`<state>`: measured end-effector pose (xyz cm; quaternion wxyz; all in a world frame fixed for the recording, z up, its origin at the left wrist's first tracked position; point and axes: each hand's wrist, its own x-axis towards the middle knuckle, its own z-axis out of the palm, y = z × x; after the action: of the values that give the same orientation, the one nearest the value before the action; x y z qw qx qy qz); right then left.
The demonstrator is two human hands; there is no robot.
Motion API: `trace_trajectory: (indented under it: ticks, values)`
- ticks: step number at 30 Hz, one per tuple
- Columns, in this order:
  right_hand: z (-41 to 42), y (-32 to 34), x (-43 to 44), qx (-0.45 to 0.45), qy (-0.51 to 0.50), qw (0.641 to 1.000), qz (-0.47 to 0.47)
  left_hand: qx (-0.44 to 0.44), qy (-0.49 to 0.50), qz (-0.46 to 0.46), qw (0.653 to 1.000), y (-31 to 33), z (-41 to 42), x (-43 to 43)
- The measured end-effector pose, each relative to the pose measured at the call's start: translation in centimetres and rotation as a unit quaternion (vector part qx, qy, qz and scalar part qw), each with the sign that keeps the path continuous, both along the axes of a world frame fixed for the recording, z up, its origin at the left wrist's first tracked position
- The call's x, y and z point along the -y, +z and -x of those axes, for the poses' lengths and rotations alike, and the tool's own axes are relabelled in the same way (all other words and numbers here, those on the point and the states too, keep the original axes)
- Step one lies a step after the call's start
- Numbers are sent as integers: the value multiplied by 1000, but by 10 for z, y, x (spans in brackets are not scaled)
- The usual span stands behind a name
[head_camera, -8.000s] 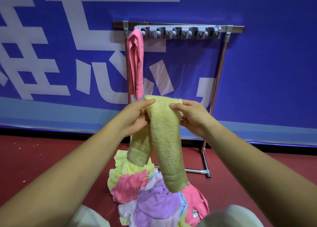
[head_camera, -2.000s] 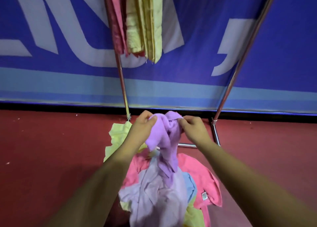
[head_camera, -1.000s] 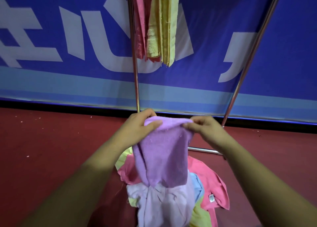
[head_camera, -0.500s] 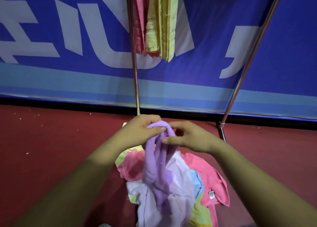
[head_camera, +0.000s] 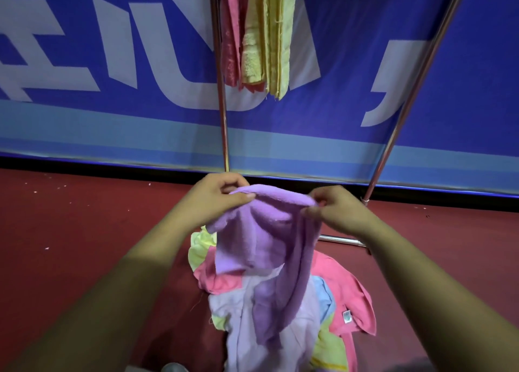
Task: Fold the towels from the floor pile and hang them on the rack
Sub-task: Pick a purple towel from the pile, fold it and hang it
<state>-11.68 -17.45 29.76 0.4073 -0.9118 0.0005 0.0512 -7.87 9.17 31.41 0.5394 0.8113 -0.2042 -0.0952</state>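
Red floor (head_camera: 84, 245) under a blue banner (head_camera: 351, 62): left hand (head_camera: 216, 197) and right hand (head_camera: 334, 208) pinch the purple towel (head_camera: 266, 236) by its top edge, draped above the floor pile (head_camera: 345, 295); pink towel (head_camera: 230, 34) and yellow towel (head_camera: 269, 34) hang on the rack (head_camera: 223, 124)

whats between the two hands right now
In the head view, the top edge of the purple towel spans the gap between the left hand and the right hand; each pinches one end.
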Motion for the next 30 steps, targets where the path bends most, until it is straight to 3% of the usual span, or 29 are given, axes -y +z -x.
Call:
trace_trajectory:
  ticks: [2, 5, 9, 11, 13, 15, 17, 21, 26, 28, 30]
  values:
    - [6, 3, -14, -33, 113, 989, -93, -10, -40, 37, 998, 1, 9, 15]
    - [12, 3, -35, -58, 172, 958, -223, -6, -80, 14, 997, -2, 16, 31]
    - [7, 6, -31, 4, 76, 956, -282, -64, -41, 22, 997, -3, 8, 20]
    - [4, 9, -22, 16, -8, 936, -351, -58, -28, -17, 998, -6, 6, 12]
    - [2, 9, -13, 13, -42, 932, -360, -56, -2, 13, 998, -7, 7, 12]
    - [3, 7, -10, 3, -24, 953, -301, -91, 17, 107, 990, -5, 9, 18]
    - [6, 5, -13, -12, -1, 961, -278, -104, 23, 146, 984, -2, 11, 26]
    - [6, 7, -26, -42, 42, 916, -398, -32, -24, 68, 997, -1, 15, 35]
    - [7, 7, -31, -16, 28, 927, -374, -8, -38, 43, 998, -2, 14, 36]
    - [2, 10, -27, 28, -33, 930, -366, -1, -50, -33, 998, -3, 12, 33]
    - [-5, 12, -16, 74, -107, 921, -367, -22, -101, -179, 978, -7, 9, 25]
